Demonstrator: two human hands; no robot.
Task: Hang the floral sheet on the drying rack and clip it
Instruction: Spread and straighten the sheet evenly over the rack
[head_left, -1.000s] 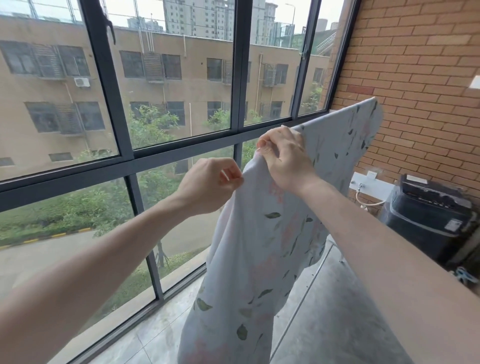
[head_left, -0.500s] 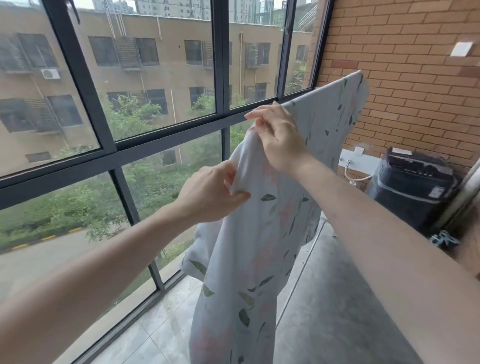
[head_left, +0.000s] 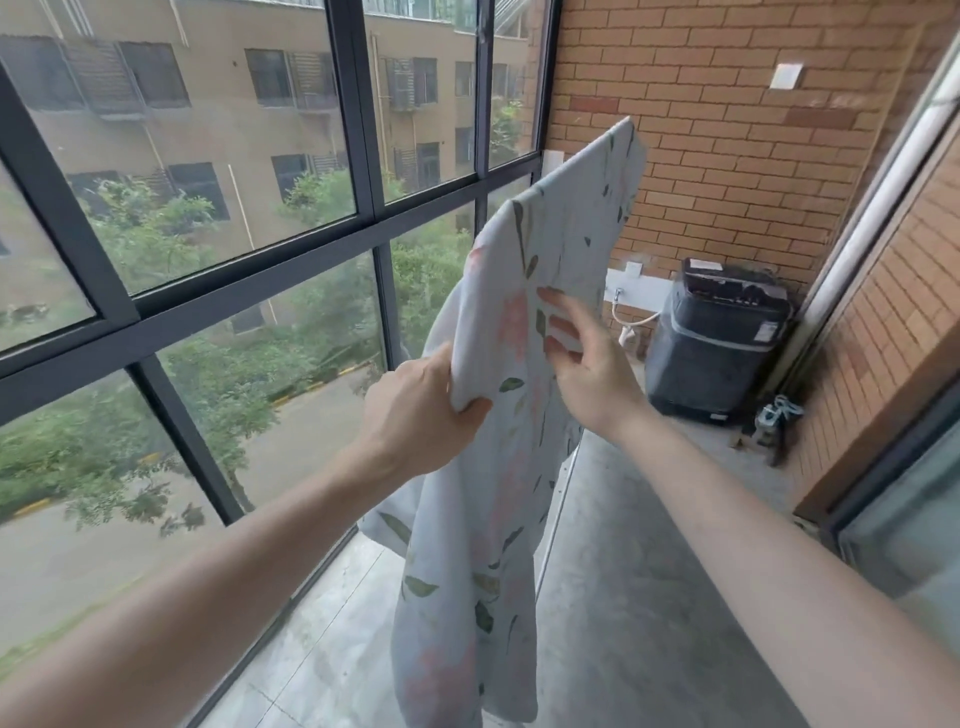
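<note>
The floral sheet (head_left: 566, 218), pale blue-white with green leaves and pink blooms, hangs from a high point near the brick wall and drapes down toward the floor. My left hand (head_left: 415, 410) grips a bunched fold of its near edge. Just to the right, my right hand (head_left: 587, 364) lies against the cloth with fingers straight and spread, holding nothing. The rack bar under the sheet's top is hidden by the fabric. No clip is in view.
A dark-framed window wall (head_left: 249, 296) runs along the left. A red brick wall (head_left: 727, 156) stands behind. A dark washing machine (head_left: 722, 338) sits in the far corner. A sliding door frame (head_left: 883, 467) lines the right. The grey floor (head_left: 649, 623) lies below.
My right hand let go of the sheet's top edge and dropped, fingers now spread on the cloth. My left hand moved down along the edge, still gripping. The camera tilted downward.
</note>
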